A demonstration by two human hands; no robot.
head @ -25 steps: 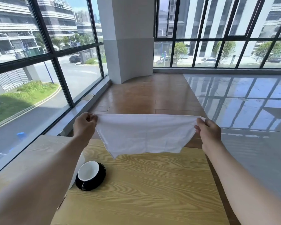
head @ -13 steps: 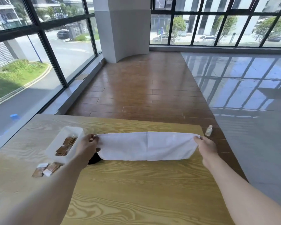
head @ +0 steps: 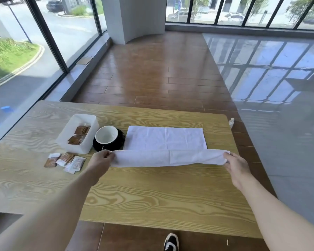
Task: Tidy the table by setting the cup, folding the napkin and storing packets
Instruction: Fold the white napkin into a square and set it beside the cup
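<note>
A white napkin (head: 166, 138) lies spread on the wooden table (head: 152, 192), its far half flat and its near edge lifted. My left hand (head: 102, 158) pinches the napkin's near left corner and my right hand (head: 233, 163) pinches the near right corner. To the napkin's left, a white cup (head: 105, 135) stands upright on a black saucer (head: 119, 142). Beside it is a white plastic box (head: 71, 140) holding several brown packets (head: 79, 135). Several loose packets (head: 65, 161), brown and white, lie on the table in front of the box.
A small white bottle (head: 231, 122) stands on the floor just past the table's far right corner. Glass walls run along the left and the back. A white pillar (head: 132, 17) rises at the back. My shoe (head: 171, 241) shows below the table's near edge.
The napkin, held up in the air a second ago, has come down onto the table. Its far half now lies flat while both hands keep its near corners pinched and lifted.
</note>
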